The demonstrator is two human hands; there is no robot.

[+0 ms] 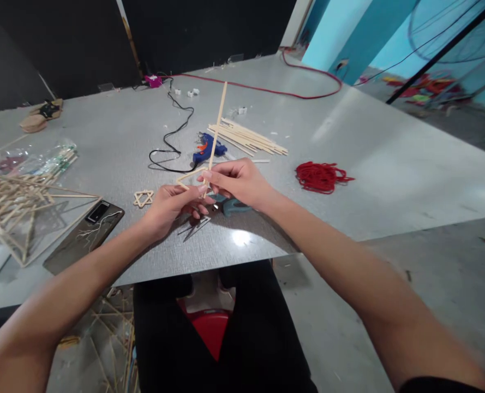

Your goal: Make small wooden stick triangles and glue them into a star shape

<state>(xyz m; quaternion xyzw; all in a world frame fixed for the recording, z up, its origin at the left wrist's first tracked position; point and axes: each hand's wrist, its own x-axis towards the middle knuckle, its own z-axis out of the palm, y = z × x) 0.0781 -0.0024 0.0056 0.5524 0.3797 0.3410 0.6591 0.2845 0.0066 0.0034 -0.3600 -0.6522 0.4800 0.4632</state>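
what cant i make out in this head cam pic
All in the head view:
Where the long wooden stick meets the angled sticks: covered by left hand and right hand.
Scissors: partly hidden behind the hands.
Large stick frame: cut off by left edge.
Background floor pile: too blurred to identify.

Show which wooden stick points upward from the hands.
The long stick, its lower end at the left hand and right hand; the short sticks angle left, and the loose sticks lie piled on the table.
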